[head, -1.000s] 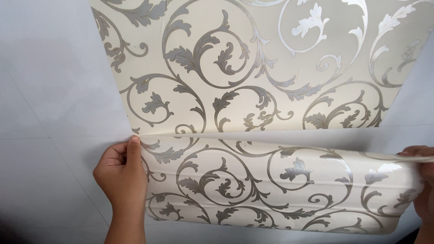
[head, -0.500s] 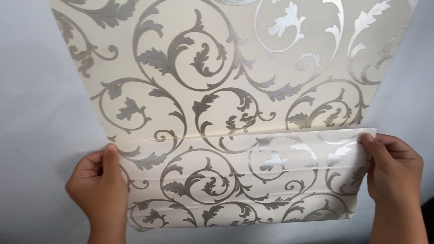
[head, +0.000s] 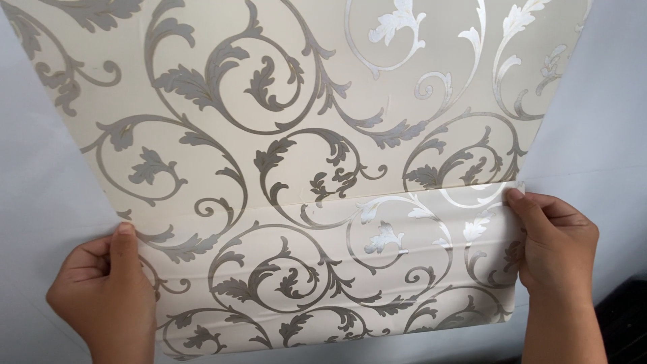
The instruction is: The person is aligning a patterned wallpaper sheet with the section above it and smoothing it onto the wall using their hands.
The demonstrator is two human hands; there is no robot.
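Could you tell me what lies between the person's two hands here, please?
In the head view, only the loose lower flap of the cream wallpaper sheet with silver-grey scrolls spans from the left hand to the right hand; each grips one edge.

Wallpaper sheet point(head: 290, 135) lying flat against the wall point(head: 40, 175), spanning most of the view from the top edge downward. Lower portion of the sheet, below a crosswise fold line, standing slightly off the wall. Left hand point(head: 101, 296) at the sheet's lower left edge, thumb on its face; right hand point(head: 556, 246) at the lower right edge, thumb on the fold's right end
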